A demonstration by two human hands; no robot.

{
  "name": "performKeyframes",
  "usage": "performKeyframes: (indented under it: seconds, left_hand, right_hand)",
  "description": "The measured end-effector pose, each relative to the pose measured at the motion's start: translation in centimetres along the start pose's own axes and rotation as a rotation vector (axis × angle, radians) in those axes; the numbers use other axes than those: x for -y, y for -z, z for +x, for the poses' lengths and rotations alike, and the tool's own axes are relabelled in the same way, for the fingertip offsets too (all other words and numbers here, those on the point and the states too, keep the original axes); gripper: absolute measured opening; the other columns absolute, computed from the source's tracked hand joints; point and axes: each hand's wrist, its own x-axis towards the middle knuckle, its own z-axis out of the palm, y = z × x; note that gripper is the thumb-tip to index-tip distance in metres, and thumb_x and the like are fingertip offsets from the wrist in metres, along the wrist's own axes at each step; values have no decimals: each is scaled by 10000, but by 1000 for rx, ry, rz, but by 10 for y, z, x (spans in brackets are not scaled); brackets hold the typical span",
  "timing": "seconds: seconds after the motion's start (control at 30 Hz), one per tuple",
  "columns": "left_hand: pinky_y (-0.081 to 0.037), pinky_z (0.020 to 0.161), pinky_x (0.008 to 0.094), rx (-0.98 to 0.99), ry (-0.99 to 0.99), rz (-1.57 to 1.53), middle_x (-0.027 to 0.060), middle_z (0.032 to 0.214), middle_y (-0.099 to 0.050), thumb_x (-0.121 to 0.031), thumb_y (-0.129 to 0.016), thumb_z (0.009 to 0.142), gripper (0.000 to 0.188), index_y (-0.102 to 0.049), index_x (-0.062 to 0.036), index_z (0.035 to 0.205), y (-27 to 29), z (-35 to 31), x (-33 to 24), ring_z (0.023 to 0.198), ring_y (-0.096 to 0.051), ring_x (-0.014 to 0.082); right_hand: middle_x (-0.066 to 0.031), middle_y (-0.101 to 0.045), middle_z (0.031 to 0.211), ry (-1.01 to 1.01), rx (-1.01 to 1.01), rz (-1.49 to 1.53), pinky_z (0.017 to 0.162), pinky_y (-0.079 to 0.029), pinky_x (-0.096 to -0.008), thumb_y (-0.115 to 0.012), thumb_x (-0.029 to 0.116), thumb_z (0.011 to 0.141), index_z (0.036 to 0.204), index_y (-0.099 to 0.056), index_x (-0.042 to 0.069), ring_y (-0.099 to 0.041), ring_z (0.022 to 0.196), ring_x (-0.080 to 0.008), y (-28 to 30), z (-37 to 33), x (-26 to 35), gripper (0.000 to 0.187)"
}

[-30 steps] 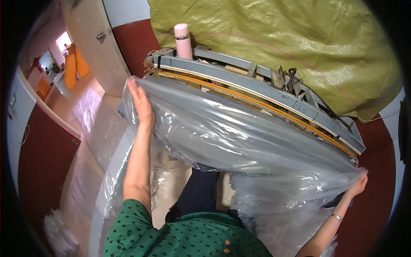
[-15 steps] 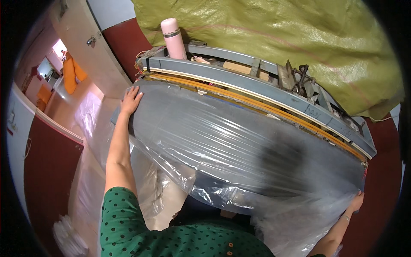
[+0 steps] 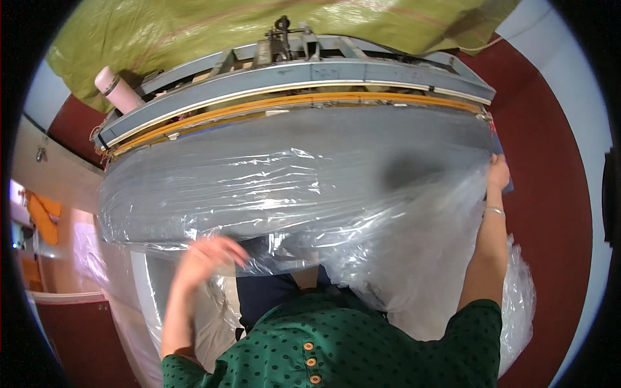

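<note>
A wide clear plastic sheet (image 3: 272, 174) lies wrinkled and shiny over a grey worktop (image 3: 362, 126). At the worktop's right end my right hand (image 3: 497, 173) is closed on the edge of the sheet, and the loose plastic hangs in folds from there toward my body. My left hand (image 3: 210, 255) is over the sheet's near edge on the left side, in front of my waist. Its fingers are smeared by motion, so whether they hold any film cannot be told.
Along the worktop's far side runs a grey metal frame (image 3: 310, 71) with orange strips (image 3: 323, 98). A pink bottle (image 3: 119, 90) leans by its left end, and a dark metal clamp (image 3: 283, 39) sits at the back. Behind hangs a yellow-green tarp (image 3: 213, 29). More plastic (image 3: 517, 304) bunches at right.
My left hand has left the sheet's far left corner and moved toward my body. The right hand keeps its hold on the sheet. The view has turned to the right.
</note>
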Motion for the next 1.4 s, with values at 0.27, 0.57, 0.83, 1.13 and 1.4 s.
performKeyframes:
  seconds: [0.27,0.57,0.83,1.13,1.4]
  left_hand:
    - [-410,809,310,-127,53,557,143,1050,-537,-161,-536,813,306,-490,-11,1076,-147,66,151,973,-514,196]
    - [-317,569,202,225,-147,-259,-23,729,-436,-116,-559,806,135,-441,-60,770,-114,3,-1,652,-380,48]
    - [-399,519,206,40,228,217,71,966,-497,-107,-691,683,441,-470,-35,1057,-74,-23,-53,591,-444,64]
    - [-421,753,302,241,99,180,74,840,-538,-228,-582,791,285,-485,-25,965,-95,-14,57,816,-529,191]
    - [-430,551,292,-167,103,1064,90,738,-565,20,-595,624,355,-473,-55,948,-44,-56,-95,639,-573,215]
  right_hand:
    - [-211,-588,789,-15,-6,44,640,-427,-475,-402,308,858,865,-519,52,-560,773,-384,17,-5,3,281]
    - [-207,-590,790,-19,11,48,648,-430,-469,-389,308,861,864,-528,57,-564,768,-380,13,-7,-2,287]
    - [-200,-590,837,-19,22,42,651,-426,-463,-387,310,860,917,-538,58,-554,805,-376,18,-9,-2,299]
    - [-200,-585,811,-5,3,62,641,-417,-473,-390,319,860,879,-517,60,-548,789,-386,11,-5,-4,289]
    - [-206,-581,815,34,11,61,634,-410,-487,-380,322,864,884,-508,66,-545,788,-394,5,-5,-7,287]
